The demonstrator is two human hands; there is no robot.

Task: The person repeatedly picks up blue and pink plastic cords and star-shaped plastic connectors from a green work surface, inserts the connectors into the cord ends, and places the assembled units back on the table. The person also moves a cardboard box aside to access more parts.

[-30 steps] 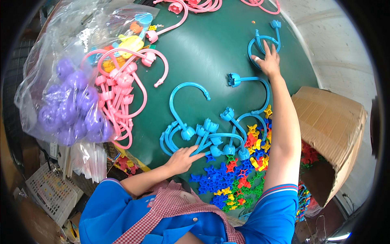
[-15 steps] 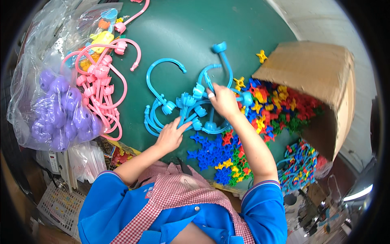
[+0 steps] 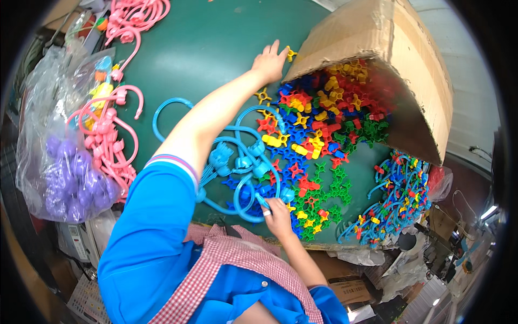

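Note:
My left hand (image 3: 271,63) reaches across to the far side of the table, fingers stretched out, beside a small yellow star-shaped plastic connector (image 3: 291,54); whether it touches the piece is unclear. Nearer to me, my right hand (image 3: 277,217), wearing a ring, pinches a light-blue curved plastic tube (image 3: 263,201). More light-blue tubes with cup-shaped ends (image 3: 220,155) lie looped together, partly hidden under my left forearm. To their right spreads a heap of red, yellow, blue and green star connectors (image 3: 300,150), some lying under the tubes.
A tipped cardboard box (image 3: 345,35) opens toward the heap at the right. Bundled blue tubes with coloured connectors (image 3: 391,197) lie at the table's right edge. On the left are pink tubes (image 3: 105,129) and a clear bag of purple pieces (image 3: 75,189). The tabletop is green (image 3: 216,38).
My left hand has left the blue tubes and swung far forward and right, toward the yellow connector. My right hand has come nearer to me, and the blue tubes have shifted over the connectors.

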